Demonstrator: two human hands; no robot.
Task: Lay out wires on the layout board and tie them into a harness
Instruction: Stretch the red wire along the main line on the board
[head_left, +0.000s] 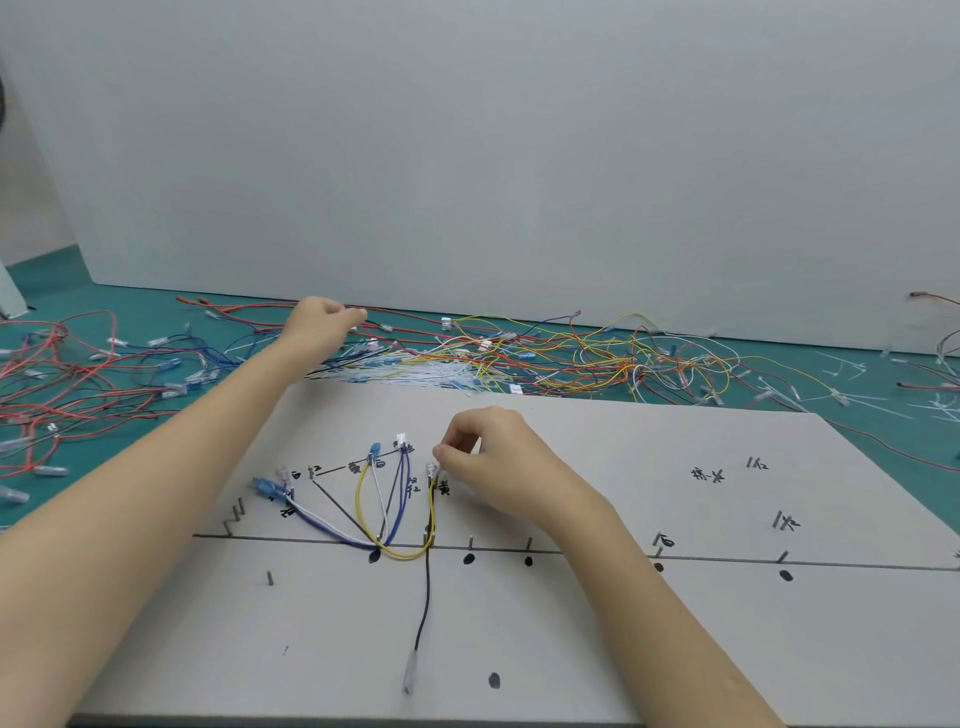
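A grey layout board (597, 639) with pins, drawn lines and handwritten marks lies in front of me. On it a yellow wire (397, 555) loops low between pins, beside blue and white wires (332, 525) and a black wire (426, 597) that ends in a clear terminal near the front. My right hand (493, 457) rests on the board with curled fingers, its fingertips at the clear terminal (431, 470) of the yellow wire. My left hand (322, 325) reaches beyond the board into the wire pile (467, 358), its fingers closed around a wire there.
Red and black wires (78, 374) sprawl over the green table at the left. Yellow, orange and white wires tangle behind the board. White cable ties (841, 395) lie scattered at the right. A grey wall stands behind the table.
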